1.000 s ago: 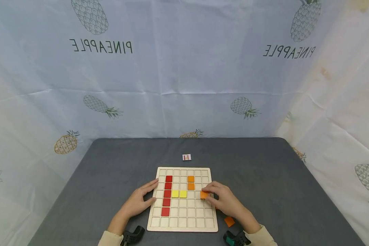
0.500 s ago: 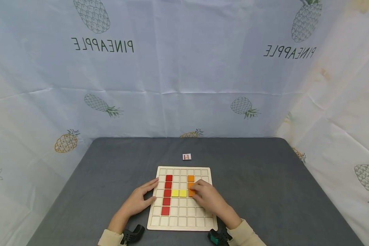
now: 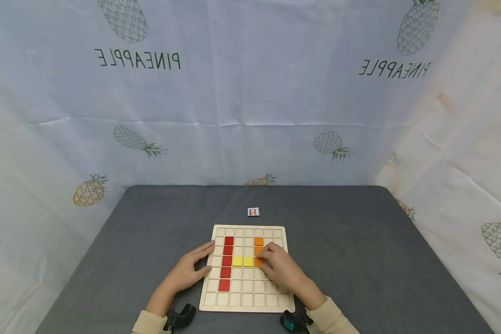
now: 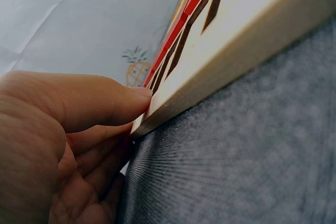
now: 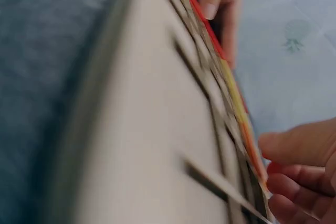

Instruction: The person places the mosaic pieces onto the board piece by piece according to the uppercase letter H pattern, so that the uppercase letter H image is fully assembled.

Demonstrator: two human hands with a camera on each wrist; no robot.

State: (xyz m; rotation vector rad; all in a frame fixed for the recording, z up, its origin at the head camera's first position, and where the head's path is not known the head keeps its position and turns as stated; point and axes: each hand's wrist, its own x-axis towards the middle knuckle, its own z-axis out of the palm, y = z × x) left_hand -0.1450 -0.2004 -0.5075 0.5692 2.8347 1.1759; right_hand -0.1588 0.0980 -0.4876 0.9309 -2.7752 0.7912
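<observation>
A pale wooden grid board (image 3: 247, 308) lies flat on the dark table. One column of it holds several red tiles (image 3: 226, 260), and two yellow tiles (image 3: 248, 261) run rightward from the middle red one. Orange tiles (image 3: 259, 241) form a second column. My right hand (image 3: 285, 270) has thumb and fingers bent at the lowest orange tile (image 3: 258, 262), which lies in the cell beside the yellow pair and is partly covered by the fingertips. Along the board's left edge rests my left hand (image 3: 183, 273), fingers extended, its thumb (image 4: 121, 103) touching the rim.
Beyond the board's far edge lies a small patterned card (image 3: 253, 212). The grey-black table (image 3: 342, 222) extends to both sides, with a pineapple-print cloth (image 3: 275, 93) hanging behind it. Each wrist wears a black camera mount (image 3: 181, 317).
My right hand has carried an orange tile leftward across the board to the cell beside the yellow tiles. A loose orange tile seen right of the board is now hidden. My left hand stays put.
</observation>
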